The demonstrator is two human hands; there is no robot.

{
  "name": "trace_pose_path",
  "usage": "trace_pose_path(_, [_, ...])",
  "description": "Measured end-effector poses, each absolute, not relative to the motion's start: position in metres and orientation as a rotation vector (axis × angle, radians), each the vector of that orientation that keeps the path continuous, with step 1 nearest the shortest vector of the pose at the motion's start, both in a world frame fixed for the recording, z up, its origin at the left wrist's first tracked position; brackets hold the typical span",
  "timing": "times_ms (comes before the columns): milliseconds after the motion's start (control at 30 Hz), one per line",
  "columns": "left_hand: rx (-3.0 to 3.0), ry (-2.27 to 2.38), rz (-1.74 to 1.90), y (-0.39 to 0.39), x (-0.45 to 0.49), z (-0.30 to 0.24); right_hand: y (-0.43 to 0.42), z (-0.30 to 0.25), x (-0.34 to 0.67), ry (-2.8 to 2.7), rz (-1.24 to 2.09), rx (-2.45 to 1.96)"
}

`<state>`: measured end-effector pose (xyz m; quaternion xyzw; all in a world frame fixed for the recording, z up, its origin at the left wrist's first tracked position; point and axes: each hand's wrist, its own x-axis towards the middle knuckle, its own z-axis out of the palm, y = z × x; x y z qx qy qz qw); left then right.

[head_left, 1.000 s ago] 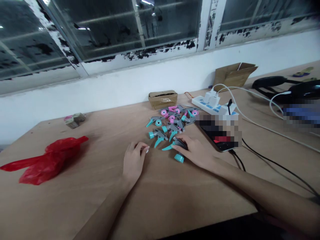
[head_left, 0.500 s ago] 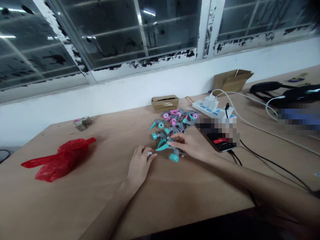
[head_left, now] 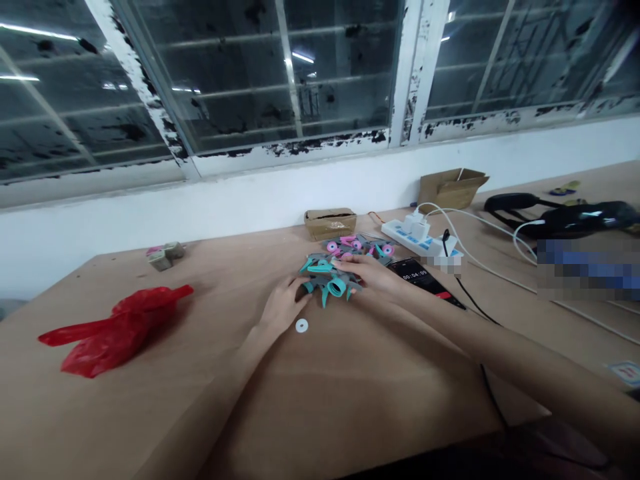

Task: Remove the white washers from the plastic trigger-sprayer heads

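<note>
Grey and teal spray bottle trigger heads lie heaped in front of me, with a few pink ones (head_left: 346,245) behind. My right hand (head_left: 367,275) is closed around the grey body of a trigger sprayer (head_left: 336,287), whose open teal collar faces me. Beside it, my left hand (head_left: 286,305) has its fingers curled against another trigger sprayer (head_left: 309,287) with a teal collar; whether it grips or only touches that one is hard to tell. On the wood just in front of the left fingers lies a white ring washer (head_left: 301,325).
A red plastic bag (head_left: 125,327) lies at the left. Behind the heap stands a small cardboard box (head_left: 330,225). To the right are a phone (head_left: 425,283) showing a timer, a power strip (head_left: 420,239) with white cables, and another open carton (head_left: 450,190).
The white washer from my left fingers now lies on the table. My left hand has moved to a sprayer, and the right hand has turned its sprayer so the collar faces me.
</note>
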<state>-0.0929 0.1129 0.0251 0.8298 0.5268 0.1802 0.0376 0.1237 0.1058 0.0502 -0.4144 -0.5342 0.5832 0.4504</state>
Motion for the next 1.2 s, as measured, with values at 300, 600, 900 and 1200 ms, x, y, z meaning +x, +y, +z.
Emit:
trace_pose_path(300, [2.162, 2.269, 0.581, 0.087, -0.167, 0.021, 0.157, 0.021, 0.041, -1.523, 1.223, -1.206])
trace_pose_path(600, [1.999, 2.537, 0.633, 0.087, -0.172, 0.018, 0.183, 0.025, -0.006, -1.93, 0.642, -1.228])
trace_pose_path(900, [2.498, 1.988, 0.816, 0.091, -0.126, 0.023, 0.159, 0.029, 0.113, -2.043, 0.337, -1.234])
trace_pose_path(1200, [2.569, 1.638, 0.641, 0.164, -0.032, 0.024, 0.088, 0.025, 0.177, -2.155, 0.14, -1.182])
